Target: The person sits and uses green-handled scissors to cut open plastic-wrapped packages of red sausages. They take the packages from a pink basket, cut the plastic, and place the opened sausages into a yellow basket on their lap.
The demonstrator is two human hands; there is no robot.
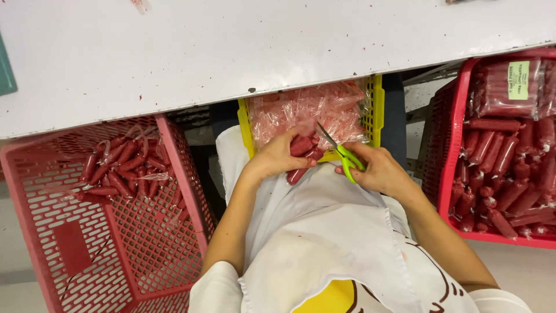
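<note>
My left hand (277, 156) grips a short string of red sausages (302, 157) in clear wrap, held over my lap. My right hand (377, 169) holds green-handled scissors (340, 152) whose open blades point up at the sausages near my left fingers. Both hands hover just in front of a yellow crate (375, 103) filled with crumpled clear and pink plastic wrap (307, 110).
A pink crate (174, 156) on my left holds several loose red sausages (123, 168). A red crate (446, 156) on my right is piled with sausages and sealed packs (508, 87). A white table (231, 46) spans the top. A white apron (324, 232) covers my lap.
</note>
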